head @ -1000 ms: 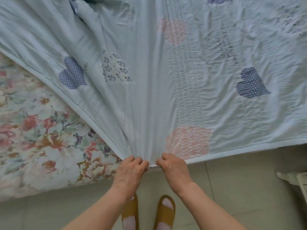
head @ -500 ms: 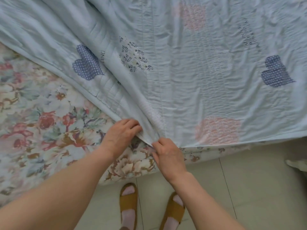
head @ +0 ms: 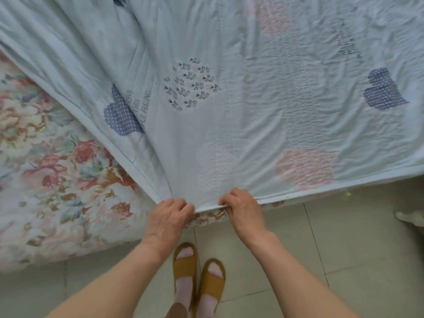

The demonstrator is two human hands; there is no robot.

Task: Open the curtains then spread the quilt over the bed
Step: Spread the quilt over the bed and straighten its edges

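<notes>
A pale blue quilt (head: 229, 115) printed with navy and pink hearts covers the right and upper part of the bed. The bed's floral sheet (head: 50, 175) shows bare at the left. My left hand (head: 167, 216) grips the quilt's near corner, where folds fan out from it. My right hand (head: 243, 207) pinches the quilt's near hem a hand's width to the right. The hem runs taut between both hands along the bed's near edge.
I stand on a tiled floor (head: 344, 260) at the bed's edge, my feet in mustard slippers (head: 197, 271). A pale object (head: 410, 216) juts in at the right edge of the view.
Both hands pulled the quilt's corner back toward the bed's near edge, and the right hand moved apart from the left along the hem. The quilt lies wider and flatter.
</notes>
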